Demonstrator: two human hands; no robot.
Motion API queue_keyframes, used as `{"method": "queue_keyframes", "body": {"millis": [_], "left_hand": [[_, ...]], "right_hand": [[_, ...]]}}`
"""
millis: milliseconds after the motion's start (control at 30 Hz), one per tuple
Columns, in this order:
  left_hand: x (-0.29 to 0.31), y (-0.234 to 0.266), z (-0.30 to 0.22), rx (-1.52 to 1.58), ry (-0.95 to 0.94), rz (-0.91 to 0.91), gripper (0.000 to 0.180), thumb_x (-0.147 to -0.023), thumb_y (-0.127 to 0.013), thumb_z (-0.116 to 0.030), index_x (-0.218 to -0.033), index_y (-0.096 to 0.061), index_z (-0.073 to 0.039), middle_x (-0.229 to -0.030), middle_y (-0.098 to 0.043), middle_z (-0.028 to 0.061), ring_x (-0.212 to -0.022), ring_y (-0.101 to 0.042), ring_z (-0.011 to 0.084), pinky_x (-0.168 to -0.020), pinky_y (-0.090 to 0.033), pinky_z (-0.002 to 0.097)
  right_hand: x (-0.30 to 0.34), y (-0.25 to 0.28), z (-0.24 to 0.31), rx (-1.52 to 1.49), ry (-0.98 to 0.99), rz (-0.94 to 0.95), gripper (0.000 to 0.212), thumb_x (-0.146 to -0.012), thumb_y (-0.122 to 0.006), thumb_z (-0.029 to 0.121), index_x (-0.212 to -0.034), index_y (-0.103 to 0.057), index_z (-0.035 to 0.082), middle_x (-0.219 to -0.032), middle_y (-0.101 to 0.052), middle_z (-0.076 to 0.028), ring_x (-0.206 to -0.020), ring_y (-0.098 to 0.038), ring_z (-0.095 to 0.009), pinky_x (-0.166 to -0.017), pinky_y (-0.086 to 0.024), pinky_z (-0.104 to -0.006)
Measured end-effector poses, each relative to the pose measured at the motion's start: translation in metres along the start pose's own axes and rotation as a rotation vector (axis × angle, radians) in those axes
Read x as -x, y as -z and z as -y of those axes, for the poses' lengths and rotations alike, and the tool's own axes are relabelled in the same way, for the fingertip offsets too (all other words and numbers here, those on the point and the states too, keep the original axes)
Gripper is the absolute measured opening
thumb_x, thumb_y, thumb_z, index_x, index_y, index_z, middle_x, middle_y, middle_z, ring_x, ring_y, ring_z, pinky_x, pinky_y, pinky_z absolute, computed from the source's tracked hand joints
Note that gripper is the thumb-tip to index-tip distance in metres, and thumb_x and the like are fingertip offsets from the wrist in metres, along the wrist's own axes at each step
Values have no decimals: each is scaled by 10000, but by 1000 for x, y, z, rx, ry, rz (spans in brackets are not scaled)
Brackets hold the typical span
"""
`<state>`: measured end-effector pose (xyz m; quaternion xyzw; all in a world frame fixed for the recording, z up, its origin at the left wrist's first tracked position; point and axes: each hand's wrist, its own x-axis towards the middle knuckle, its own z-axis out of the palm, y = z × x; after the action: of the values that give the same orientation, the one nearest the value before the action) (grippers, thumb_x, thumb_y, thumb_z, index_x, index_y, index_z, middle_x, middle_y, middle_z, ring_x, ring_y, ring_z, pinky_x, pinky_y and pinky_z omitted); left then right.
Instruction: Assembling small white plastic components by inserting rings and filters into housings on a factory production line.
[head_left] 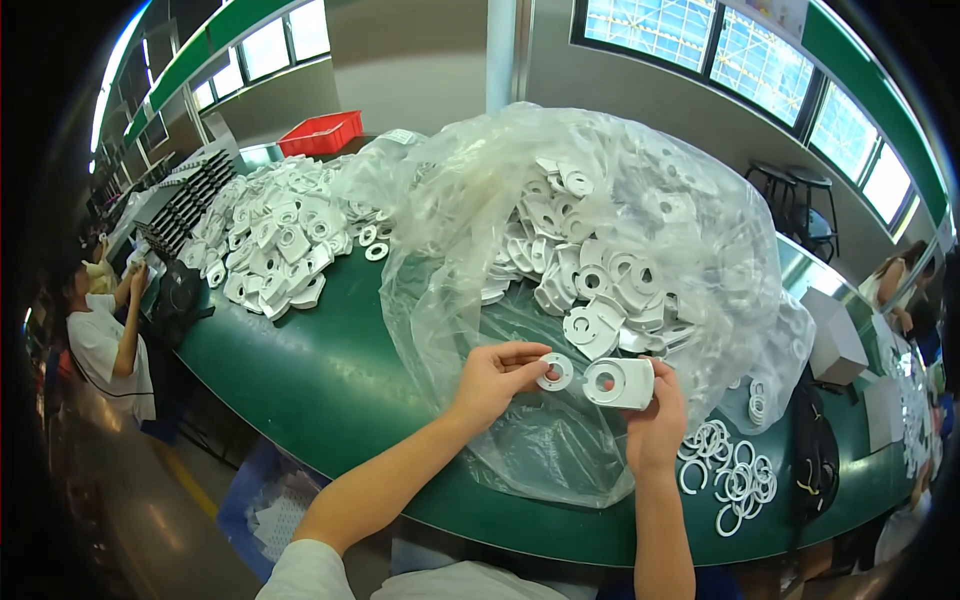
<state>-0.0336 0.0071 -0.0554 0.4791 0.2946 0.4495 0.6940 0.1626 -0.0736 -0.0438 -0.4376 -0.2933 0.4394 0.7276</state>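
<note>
The person's left hand (492,378) pinches a small white plastic ring (555,372) between thumb and fingertips, while the right hand (655,412) is closed around a white plastic housing plate with a round hole (619,382). Both parts hang just above the green surface (300,370), in front of an open clear plastic bag (560,200) heaped with more white housings. The ring sits just beside the plate's hole, not yet seated, so the step in hand looks like fitting the ring to the plate. The next move probably calls for lining the ring up squarely over the hole and pressing it in. Loose white rings (735,480) lie to the right, and another pile of white parts (275,240) lies further left.
</note>
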Motion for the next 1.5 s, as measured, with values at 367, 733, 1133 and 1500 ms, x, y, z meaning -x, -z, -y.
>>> {"method": "queue_keyframes", "body": {"millis": [367,733,1133,1500], "left_hand": [[10,-13,-7,-622,-574,144,220,-756,-635,93,-946,-667,-12,-947,-676,89,-942,-647,217,-830,-513,307],[11,-14,-6,-1146,-943,395,381,-661,-643,87,-1001,-626,-85,-1082,-642,51,-1153,-543,300,-980,-445,435],[19,-21,-11,-1180,-984,403,344,-612,-645,119,-918,-602,-33,-989,-655,95,-1050,-599,307,-954,-466,484],[21,-53,-7,-1359,-1178,341,269,-662,-677,50,-908,-620,-43,-952,-644,78,-912,-613,251,-811,-512,407]], "right_hand": [[8,-9,-13,-28,-252,89,280,-950,-460,170,-1188,-496,26,-1039,-596,-81,-929,-599,-179,-767,-501,-318],[10,-5,-20,-93,-217,108,250,-926,-471,68,-1156,-515,-19,-1049,-599,-106,-922,-606,-176,-792,-501,-298],[9,-15,-17,-72,-376,214,311,-853,-633,88,-1134,-561,-23,-992,-619,-81,-866,-605,-137,-721,-496,-265],[5,4,-23,6,-154,227,349,-770,-673,8,-1104,-573,-9,-992,-606,-69,-913,-576,-124,-785,-470,-254]]}}
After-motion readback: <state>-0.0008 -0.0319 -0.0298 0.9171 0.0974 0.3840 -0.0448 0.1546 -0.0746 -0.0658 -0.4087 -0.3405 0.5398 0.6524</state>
